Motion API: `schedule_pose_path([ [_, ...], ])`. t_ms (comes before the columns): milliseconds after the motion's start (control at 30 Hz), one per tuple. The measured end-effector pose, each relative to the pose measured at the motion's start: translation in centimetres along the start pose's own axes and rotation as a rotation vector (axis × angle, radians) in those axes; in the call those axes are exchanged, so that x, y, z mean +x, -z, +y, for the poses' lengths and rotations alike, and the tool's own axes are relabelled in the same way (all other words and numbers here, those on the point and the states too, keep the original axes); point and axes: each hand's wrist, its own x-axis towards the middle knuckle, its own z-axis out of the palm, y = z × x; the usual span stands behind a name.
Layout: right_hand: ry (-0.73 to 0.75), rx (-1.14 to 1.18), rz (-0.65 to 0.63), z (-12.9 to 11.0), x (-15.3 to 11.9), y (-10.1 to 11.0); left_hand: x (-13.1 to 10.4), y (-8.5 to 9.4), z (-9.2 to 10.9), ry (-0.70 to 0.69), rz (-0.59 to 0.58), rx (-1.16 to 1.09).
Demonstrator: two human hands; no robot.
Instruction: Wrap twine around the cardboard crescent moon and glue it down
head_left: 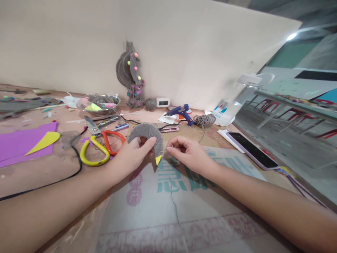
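Left hand point(137, 150): grips grey fan point(146, 135) with yellow tip point(158, 160)
Right hand point(184, 151): fingers pinched beside tip; whether holding anything, cannot tell
Counter point(65, 168): scissors point(101, 147); phone point(252, 150)

Yellow-handled scissors point(95, 153) and orange-handled scissors point(113, 141) lie side by side, handles touching. Purple foam sheet point(18, 142) at left edge, yellow leaf cutout point(43, 142) on it. Blue glue gun point(182, 113) near wall, grey twine ball point(204, 120) just beside. Phone point(253, 149) face up at right. Clear bottle point(235, 100) tipped against board. Small white clock point(163, 102) by pom-pom ornament point(131, 75).
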Motion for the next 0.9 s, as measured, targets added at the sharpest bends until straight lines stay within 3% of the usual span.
schedule_pose_path([
  [200,0.063,-0.026,-0.038,0.2,0.2,0.3,-0.1,-0.1,-0.1,-0.019,-0.021,-0.026],
  [333,0.201,-0.049,0.116,0.2,0.4,1.0,-0.2,-0.1,0.1,-0.02,-0.025,-0.031],
  [433,0.197,-0.036,0.195,0.0,0.5,1.3,-0.1,-0.2,0.2,-0.044,-0.042,-0.048],
  [767,-0.032,0.192,-0.033,-1.1,0.1,0.0,-0.1,-0.3,0.4,-0.129,-0.153,-0.064],
  [900,0.04,0.173,-0.009,-1.0,0.0,0.2,0.0,-0.2,0.4,-0.207,-0.146,0.073],
])
